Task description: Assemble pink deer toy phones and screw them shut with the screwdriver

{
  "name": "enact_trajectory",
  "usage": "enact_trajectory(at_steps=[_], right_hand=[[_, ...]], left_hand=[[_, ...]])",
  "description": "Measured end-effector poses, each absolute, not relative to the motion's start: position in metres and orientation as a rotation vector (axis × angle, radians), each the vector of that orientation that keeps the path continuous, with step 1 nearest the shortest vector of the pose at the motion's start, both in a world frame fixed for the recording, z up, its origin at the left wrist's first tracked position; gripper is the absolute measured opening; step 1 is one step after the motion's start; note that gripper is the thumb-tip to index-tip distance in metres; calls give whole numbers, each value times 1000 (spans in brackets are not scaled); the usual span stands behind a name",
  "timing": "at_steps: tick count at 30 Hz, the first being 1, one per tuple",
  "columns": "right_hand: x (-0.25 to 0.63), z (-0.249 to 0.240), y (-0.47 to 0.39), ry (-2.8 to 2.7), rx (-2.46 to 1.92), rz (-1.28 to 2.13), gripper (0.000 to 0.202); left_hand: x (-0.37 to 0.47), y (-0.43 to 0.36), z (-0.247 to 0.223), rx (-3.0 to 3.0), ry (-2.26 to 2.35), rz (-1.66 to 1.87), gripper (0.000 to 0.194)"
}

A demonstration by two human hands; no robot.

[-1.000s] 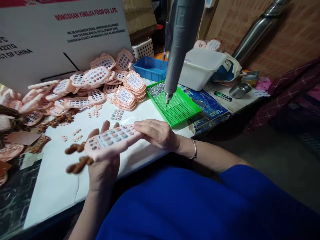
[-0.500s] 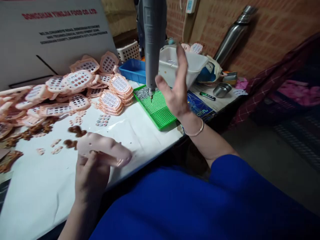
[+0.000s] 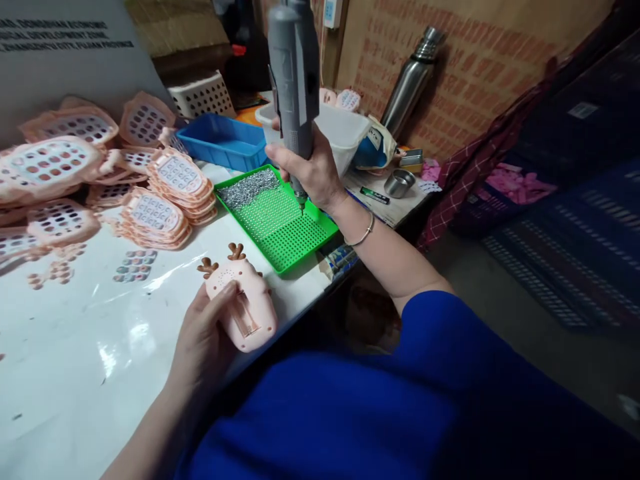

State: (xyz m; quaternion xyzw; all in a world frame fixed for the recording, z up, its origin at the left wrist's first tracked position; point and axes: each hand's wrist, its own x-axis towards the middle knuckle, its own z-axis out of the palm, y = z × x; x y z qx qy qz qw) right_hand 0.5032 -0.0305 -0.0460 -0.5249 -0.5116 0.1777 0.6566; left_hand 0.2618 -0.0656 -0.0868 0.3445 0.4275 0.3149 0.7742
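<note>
My left hand [image 3: 203,333] grips a pink toy phone [image 3: 250,307] with brown antlers, near the table's front edge. Its back faces up, showing screw holes, a cluster of small speaker holes and a battery compartment without a cover. My right hand [image 3: 315,167] is wrapped round a grey electric screwdriver [image 3: 293,80], which hangs upright with its bit pointing down. The bit is over a green perforated tray [image 3: 280,267], where a heap of small silver screws [image 3: 250,189] lies at the far left end. I cannot tell if the bit touches the tray.
Stacked pink shell parts with keypads [image 3: 155,217] lie at the left. Behind the green tray are a blue bin [image 3: 220,143] and a white tub [image 3: 345,127]. A steel flask [image 3: 410,80], a metal cup [image 3: 400,182] and a battery [image 3: 375,195] are farther right.
My right hand, open half a second ago, has closed round the screwdriver. My left hand has turned the toy phone so its back shows. The view has swung right.
</note>
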Motion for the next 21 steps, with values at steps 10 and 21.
enact_trajectory(at_steps=[10, 21], right_hand=[[516, -73, -25, -972, -1235, 330, 67], [520, -74, -21, -1025, -1315, 271, 60]], left_hand=[[265, -68, -89, 821, 1025, 661, 74], [262, -66, -94, 826, 932, 659, 55]])
